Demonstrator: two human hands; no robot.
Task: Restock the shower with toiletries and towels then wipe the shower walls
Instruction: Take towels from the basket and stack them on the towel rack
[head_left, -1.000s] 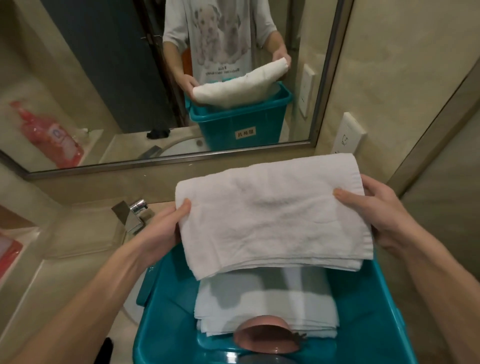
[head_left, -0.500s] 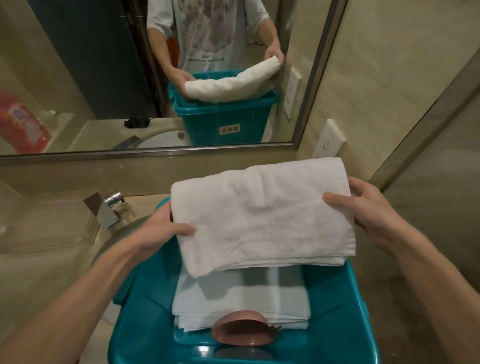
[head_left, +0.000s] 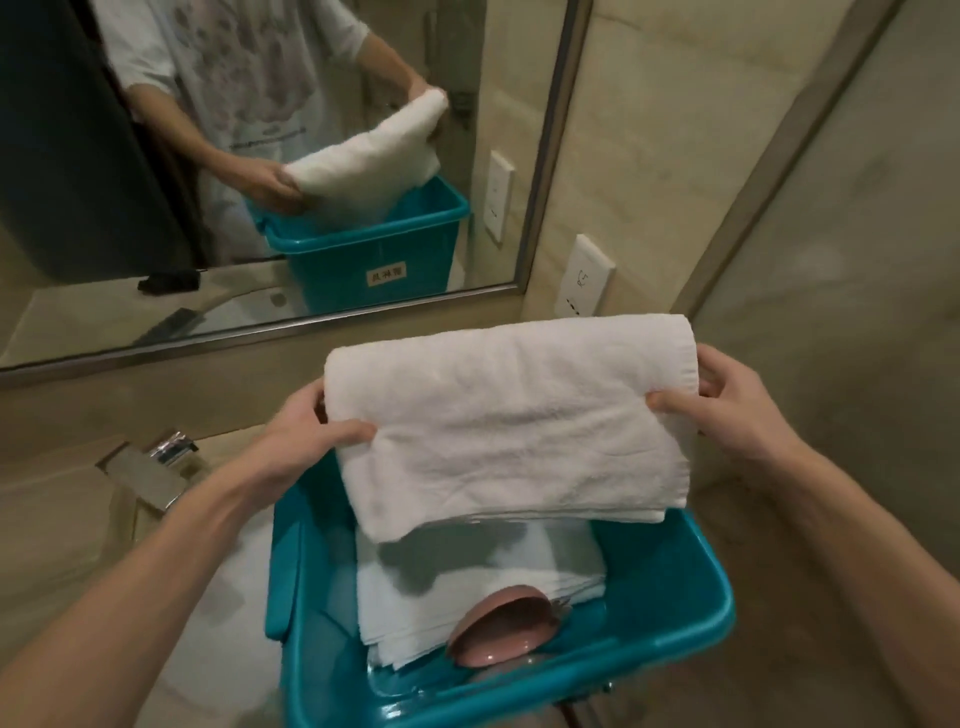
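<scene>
A folded white towel (head_left: 509, 421) hangs level above a teal plastic bin (head_left: 675, 587). My left hand (head_left: 306, 431) grips its left edge, thumb on top. On the other side my right hand (head_left: 722, 410) grips the right edge the same way. Inside the bin lies a stack of more folded white towels (head_left: 467, 597). A pink round object (head_left: 498, 631) rests against the stack at the bin's near end.
The bin stands on a beige counter by a sink with a chrome tap (head_left: 156, 467). A wall mirror (head_left: 260, 182) reflects the person, towel and bin. A white wall socket (head_left: 584, 275) sits on the tiled right wall. A glass panel (head_left: 831, 260) stands at right.
Both hands have lifted the towel a little higher above the bin and toward the right. The view has swung right, so the tap sits further left.
</scene>
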